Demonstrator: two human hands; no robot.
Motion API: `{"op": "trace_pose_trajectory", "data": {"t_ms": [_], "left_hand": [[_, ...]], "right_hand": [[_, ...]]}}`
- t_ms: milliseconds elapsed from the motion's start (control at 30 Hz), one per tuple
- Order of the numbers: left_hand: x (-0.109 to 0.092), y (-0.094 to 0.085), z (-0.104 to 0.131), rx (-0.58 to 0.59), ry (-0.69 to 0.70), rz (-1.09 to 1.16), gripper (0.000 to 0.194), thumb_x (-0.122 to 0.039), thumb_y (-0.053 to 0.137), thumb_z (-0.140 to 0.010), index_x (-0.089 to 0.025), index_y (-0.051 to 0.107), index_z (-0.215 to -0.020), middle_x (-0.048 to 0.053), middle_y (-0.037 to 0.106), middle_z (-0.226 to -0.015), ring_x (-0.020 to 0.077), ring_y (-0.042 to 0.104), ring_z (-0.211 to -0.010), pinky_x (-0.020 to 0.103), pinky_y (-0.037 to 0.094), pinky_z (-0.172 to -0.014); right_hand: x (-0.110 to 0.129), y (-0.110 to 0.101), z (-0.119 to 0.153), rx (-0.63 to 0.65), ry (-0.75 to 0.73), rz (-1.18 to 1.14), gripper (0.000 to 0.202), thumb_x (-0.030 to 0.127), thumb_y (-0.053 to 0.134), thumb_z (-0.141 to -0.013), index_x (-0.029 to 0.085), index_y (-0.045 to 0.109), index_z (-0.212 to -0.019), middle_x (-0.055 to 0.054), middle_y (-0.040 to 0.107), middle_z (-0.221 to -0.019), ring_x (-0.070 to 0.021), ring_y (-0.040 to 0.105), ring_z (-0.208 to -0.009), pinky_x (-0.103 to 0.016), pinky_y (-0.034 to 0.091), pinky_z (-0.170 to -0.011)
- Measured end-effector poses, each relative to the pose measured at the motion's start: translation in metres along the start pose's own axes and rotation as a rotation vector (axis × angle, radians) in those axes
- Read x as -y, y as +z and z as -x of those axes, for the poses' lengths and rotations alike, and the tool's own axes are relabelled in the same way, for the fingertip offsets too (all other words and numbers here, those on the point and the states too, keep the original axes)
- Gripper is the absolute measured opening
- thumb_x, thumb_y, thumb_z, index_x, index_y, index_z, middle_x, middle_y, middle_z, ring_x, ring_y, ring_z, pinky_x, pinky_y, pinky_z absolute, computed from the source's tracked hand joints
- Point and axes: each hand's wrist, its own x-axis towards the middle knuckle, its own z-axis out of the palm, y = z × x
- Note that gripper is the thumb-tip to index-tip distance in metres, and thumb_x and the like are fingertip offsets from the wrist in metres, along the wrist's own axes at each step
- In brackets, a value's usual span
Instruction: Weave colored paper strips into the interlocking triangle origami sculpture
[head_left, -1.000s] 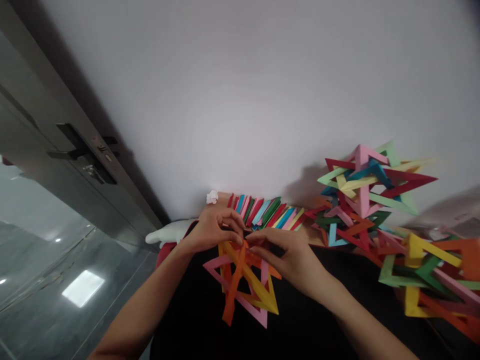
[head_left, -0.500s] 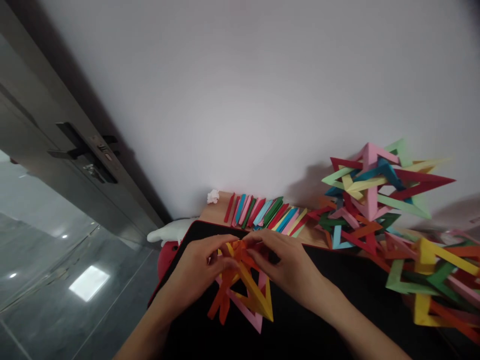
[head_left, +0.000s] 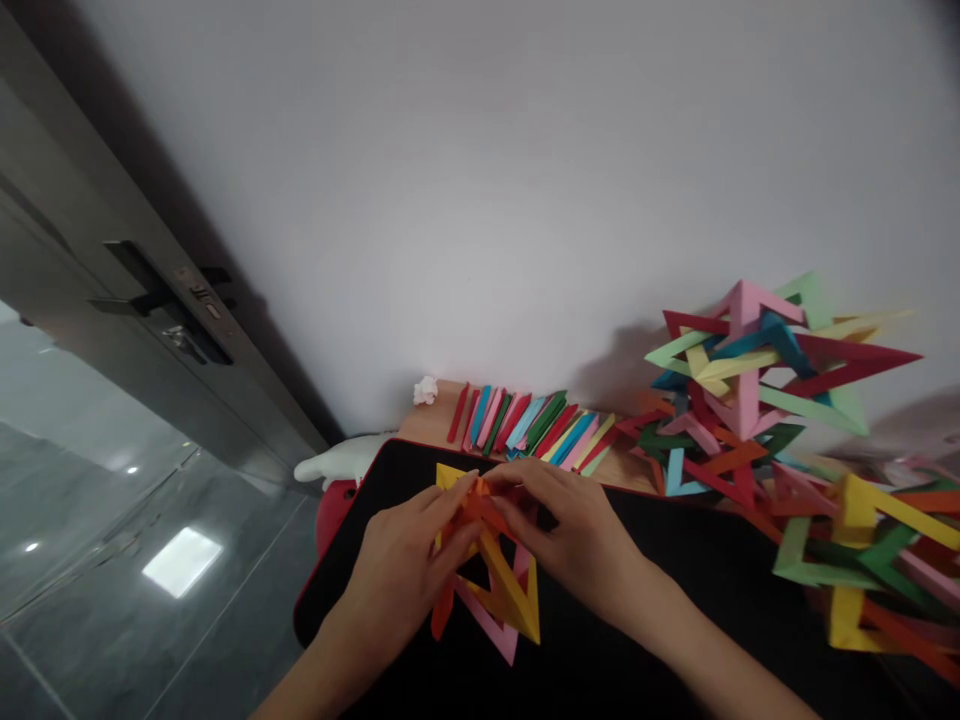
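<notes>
Over the black mat, both hands pinch a folded-paper star (head_left: 508,592) made of yellow, orange and pink strips. My left hand (head_left: 409,545) is closed on its orange part, thumb and forefinger meeting near the top. From the other side, my right hand (head_left: 574,525) grips the same orange piece between thumb and fingers. Yellow and pink points hang below the fingers, and one yellow corner shows above the left hand. The inner joints of the star are hidden behind the fingers.
Behind the hands, many folded paper strips (head_left: 525,425) lie in a row on a brown board (head_left: 439,428) by a crumpled white paper (head_left: 425,390). Finished multicoloured paper stars (head_left: 742,350) are stacked at right. A door (head_left: 112,200) with a handle stands left; the wall rises behind.
My left hand has shifted its hold and turned slightly over the star, covering more of the orange strips. A yellow corner now shows above it. My right hand has hardly moved.
</notes>
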Motion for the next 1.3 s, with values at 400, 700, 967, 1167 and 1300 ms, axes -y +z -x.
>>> {"op": "trace_pose_trajectory", "data": {"t_ms": [400, 700, 967, 1167, 1300], "left_hand": [[-0.005, -0.001, 0.003, 0.020, -0.008, 0.032, 0.035, -0.027, 0.042, -0.096, -0.019, 0.057, -0.126, 0.006, 0.065, -0.092, 0.0169, 0.063, -0.077, 0.031, 0.052, -0.068], [-0.004, 0.002, 0.006, 0.019, -0.043, 0.051, 0.038, -0.031, 0.045, -0.094, -0.022, 0.054, -0.130, 0.007, 0.067, -0.096, 0.0190, 0.063, -0.080, 0.033, 0.052, -0.071], [0.001, -0.003, -0.006, 0.011, -0.119, 0.333, 0.037, -0.032, 0.053, -0.089, -0.022, 0.061, -0.124, 0.004, 0.072, -0.099, 0.0158, 0.063, -0.080, 0.029, 0.051, -0.076], [0.003, -0.004, -0.010, 0.052, -0.194, 0.447, 0.038, -0.031, 0.056, -0.084, -0.019, 0.065, -0.119, 0.003, 0.071, -0.080, 0.0124, 0.056, -0.062, 0.023, 0.047, -0.058], [0.004, -0.002, -0.009, 0.065, -0.256, 0.556, 0.042, -0.034, 0.059, -0.081, -0.017, 0.065, -0.119, 0.002, 0.068, -0.070, 0.0088, 0.048, -0.046, 0.020, 0.040, -0.045]], "right_hand": [[0.003, 0.001, -0.001, 0.006, 0.017, -0.004, 0.012, 0.015, 0.054, -0.089, 0.018, 0.063, -0.096, -0.002, 0.067, -0.081, -0.0118, 0.060, -0.068, -0.025, 0.047, -0.063], [0.003, 0.001, 0.000, 0.020, -0.009, 0.002, 0.012, 0.013, 0.053, -0.089, 0.018, 0.062, -0.094, -0.003, 0.068, -0.083, -0.0142, 0.062, -0.074, -0.027, 0.048, -0.065], [0.000, 0.005, 0.001, -0.001, -0.072, 0.010, 0.014, 0.012, 0.050, -0.089, 0.020, 0.061, -0.093, -0.005, 0.069, -0.088, -0.0166, 0.063, -0.079, -0.030, 0.050, -0.067], [0.004, 0.006, 0.001, -0.032, -0.018, -0.034, 0.011, 0.014, 0.052, -0.088, 0.020, 0.061, -0.089, -0.004, 0.068, -0.084, -0.0150, 0.062, -0.074, -0.028, 0.050, -0.065], [0.007, 0.008, 0.000, -0.062, 0.067, -0.083, 0.009, 0.016, 0.055, -0.086, 0.019, 0.063, -0.084, -0.003, 0.067, -0.076, -0.0133, 0.062, -0.068, -0.026, 0.048, -0.059]]}}
